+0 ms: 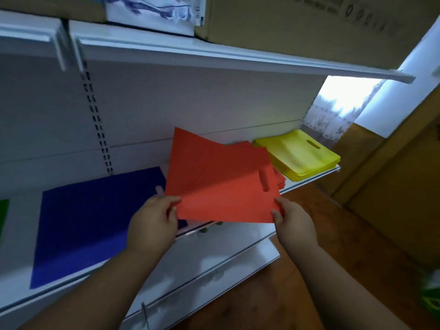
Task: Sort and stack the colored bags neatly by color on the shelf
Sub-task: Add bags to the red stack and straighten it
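Both hands, left hand (154,215) and right hand (291,219), pinch one red bag (221,184) above the red pile (281,182). The blue pile (95,222) and yellow pile (300,156) look sorted; this bag is not yet down.

Both hands hold a flat red bag (221,186) above the white shelf (309,179): the left hand (154,217) pinches its near left corner, the right hand (292,220) its near right corner. Under it lies a stack of red bags (279,181), with a yellow bag stack (300,156) just right of that and a blue bag (95,220) to the left. Cardboard boxes (309,25) sit on the upper shelf (214,53).
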Tool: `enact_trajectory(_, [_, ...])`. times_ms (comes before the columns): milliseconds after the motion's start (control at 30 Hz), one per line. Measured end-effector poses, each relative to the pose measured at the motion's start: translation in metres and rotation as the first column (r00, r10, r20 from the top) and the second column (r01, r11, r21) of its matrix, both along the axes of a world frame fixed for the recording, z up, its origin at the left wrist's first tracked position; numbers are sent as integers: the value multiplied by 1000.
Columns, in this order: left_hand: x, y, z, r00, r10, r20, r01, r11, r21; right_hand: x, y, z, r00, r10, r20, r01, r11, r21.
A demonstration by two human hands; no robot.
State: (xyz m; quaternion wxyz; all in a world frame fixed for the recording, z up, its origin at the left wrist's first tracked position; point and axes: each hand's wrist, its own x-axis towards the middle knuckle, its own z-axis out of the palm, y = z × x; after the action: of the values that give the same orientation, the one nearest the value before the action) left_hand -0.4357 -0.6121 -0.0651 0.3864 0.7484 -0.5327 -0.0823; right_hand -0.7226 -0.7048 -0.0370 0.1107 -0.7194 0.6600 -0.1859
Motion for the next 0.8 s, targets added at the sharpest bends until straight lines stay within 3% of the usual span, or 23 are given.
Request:
enact_trajectory(233, [-46, -73, -2, 971, 203, 126, -199, 979, -46, -28, -115, 0, 989, 145, -23, -146, 988, -57])
enact_trajectory(400, [-93, -111, -17, 918, 348, 190, -351, 936, -19, -52, -195, -4, 949, 271, -158, -271, 962, 25])
enact_trajectory(633, [-115, -141, -31, 854, 350, 384, -425, 896, 128, -51, -249, -22, 864, 432, -259, -413, 902, 129])
enact_trajectory(800, [-121, -148, -38, 838, 315, 445, -445, 866, 226, -49, -261, -27, 825, 441, -355, -417, 897, 146])
